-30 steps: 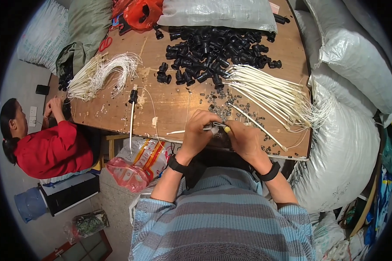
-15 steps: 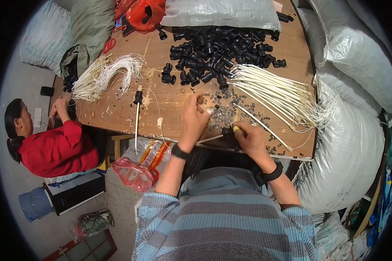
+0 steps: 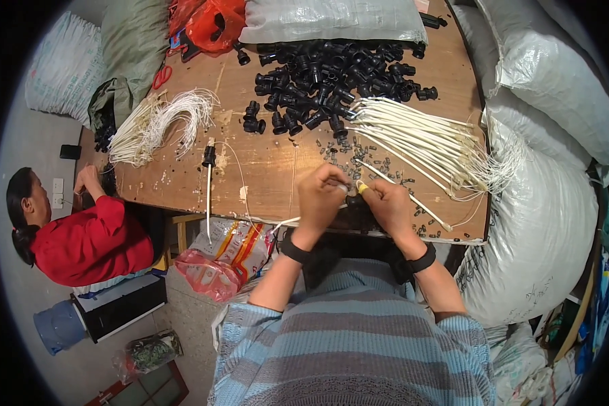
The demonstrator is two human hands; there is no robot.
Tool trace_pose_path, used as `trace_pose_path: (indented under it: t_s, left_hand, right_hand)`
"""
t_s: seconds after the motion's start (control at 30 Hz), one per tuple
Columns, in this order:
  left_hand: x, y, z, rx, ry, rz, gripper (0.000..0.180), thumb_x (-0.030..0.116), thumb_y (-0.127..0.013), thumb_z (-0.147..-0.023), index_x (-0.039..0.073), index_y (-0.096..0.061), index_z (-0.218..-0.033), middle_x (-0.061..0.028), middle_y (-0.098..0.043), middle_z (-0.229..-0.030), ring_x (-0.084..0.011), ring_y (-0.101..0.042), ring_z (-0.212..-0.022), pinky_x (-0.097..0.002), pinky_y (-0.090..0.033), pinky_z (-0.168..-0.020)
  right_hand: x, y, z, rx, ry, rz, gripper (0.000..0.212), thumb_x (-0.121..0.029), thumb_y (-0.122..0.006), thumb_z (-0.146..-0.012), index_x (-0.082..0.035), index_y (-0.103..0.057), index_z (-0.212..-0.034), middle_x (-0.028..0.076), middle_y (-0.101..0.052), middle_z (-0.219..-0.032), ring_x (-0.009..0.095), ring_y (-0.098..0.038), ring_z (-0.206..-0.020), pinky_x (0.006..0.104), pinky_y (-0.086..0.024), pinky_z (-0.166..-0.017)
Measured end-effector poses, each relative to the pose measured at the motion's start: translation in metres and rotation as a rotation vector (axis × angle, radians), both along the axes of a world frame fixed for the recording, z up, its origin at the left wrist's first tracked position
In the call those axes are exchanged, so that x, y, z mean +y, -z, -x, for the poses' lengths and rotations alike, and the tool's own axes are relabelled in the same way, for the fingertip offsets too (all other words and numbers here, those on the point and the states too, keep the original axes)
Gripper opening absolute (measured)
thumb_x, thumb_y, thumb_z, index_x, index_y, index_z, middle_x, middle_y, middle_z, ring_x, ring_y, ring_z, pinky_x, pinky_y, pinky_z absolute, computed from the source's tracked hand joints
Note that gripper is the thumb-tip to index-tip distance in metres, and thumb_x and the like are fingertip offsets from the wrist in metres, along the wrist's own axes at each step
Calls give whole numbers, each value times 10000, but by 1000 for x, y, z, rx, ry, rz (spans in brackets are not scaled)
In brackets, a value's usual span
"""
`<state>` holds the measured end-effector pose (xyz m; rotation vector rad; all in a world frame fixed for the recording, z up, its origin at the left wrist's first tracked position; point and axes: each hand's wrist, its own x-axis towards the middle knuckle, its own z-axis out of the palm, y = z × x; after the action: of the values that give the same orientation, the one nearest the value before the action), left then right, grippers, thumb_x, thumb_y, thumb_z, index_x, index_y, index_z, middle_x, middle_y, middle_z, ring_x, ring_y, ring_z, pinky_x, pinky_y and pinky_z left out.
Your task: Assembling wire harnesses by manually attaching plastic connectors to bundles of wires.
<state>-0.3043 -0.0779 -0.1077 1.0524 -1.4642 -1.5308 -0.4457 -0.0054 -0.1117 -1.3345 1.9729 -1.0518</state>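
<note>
At the table's near edge, my right hand (image 3: 389,206) is closed around a black plastic socket (image 3: 360,212), which is partly hidden by the fingers. A white tube (image 3: 287,222) runs from the socket out to the left, passing under my left hand. My left hand (image 3: 321,199) is pinched beside it, its fingertips close to those of my right; anything in the pinch is too small to make out. A yellow cover (image 3: 362,186) sits on a right-hand digit. Small grey clips (image 3: 379,164) lie scattered just beyond the hands. A single white tube (image 3: 406,189) lies beside my right hand.
Black sockets (image 3: 318,74) are heaped at the back, right of a red bag (image 3: 220,27). White tubes with cords (image 3: 419,139) lie right, another corded bundle (image 3: 139,132) left. A socketed tube (image 3: 209,186) overhangs the edge. Full sacks (image 3: 531,237) press the right side; a person in red (image 3: 91,233) sits left.
My left hand has come down and right from above the clips to meet my right hand at the socket. The right hand still grips there. The view has shifted slightly.
</note>
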Motion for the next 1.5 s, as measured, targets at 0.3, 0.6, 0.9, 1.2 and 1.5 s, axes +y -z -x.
trace_pose_path:
  t_s: [0.3,0.6,0.9,1.2,1.5]
  left_hand:
    - [19,3,18,-51,-109,211,298,-114,-556,-751,-12,-587,-1030,-76,-663,-904,-123,-643,-846,-228,-511,-720]
    - [9,9,4,-239,-5,279,179,-35,-619,-675,16,-672,-838,-94,-647,-779,-210,-617,-662,-294,-490,-617]
    - [3,-14,1,-384,-108,749,163,-39,-636,-655,38,-641,-799,-82,-617,-763,-266,-586,-790,-332,-468,-700]
    - [-6,-15,-21,-397,352,585,375,-25,-663,-659,60,-626,-1022,-121,-658,-902,-293,-647,-831,-335,-500,-698]
    - [10,-14,-14,-469,286,688,320,-16,-648,-660,49,-623,-972,-133,-643,-844,-305,-636,-755,-357,-500,-638]
  right_hand:
    - [4,-6,-3,-701,-1,-17,101,-61,-627,-842,10,-673,-896,-46,-570,-655,16,-466,-605,199,-381,-522]
    - [5,2,-3,-47,-66,223,94,-105,-677,-800,-55,-682,-879,98,-644,-679,165,-592,-532,267,-425,-477]
    - [5,-18,6,449,-29,120,134,-120,-692,-799,-55,-685,-916,78,-584,-552,155,-541,-462,287,-389,-436]
    - [16,-29,15,328,-363,231,363,4,-626,-746,-145,-686,-1072,61,-666,-744,161,-569,-527,257,-429,-502]
    - [-6,-43,19,294,-387,-63,282,-247,-703,-740,-148,-692,-1003,138,-616,-672,321,-602,-600,417,-455,-535]
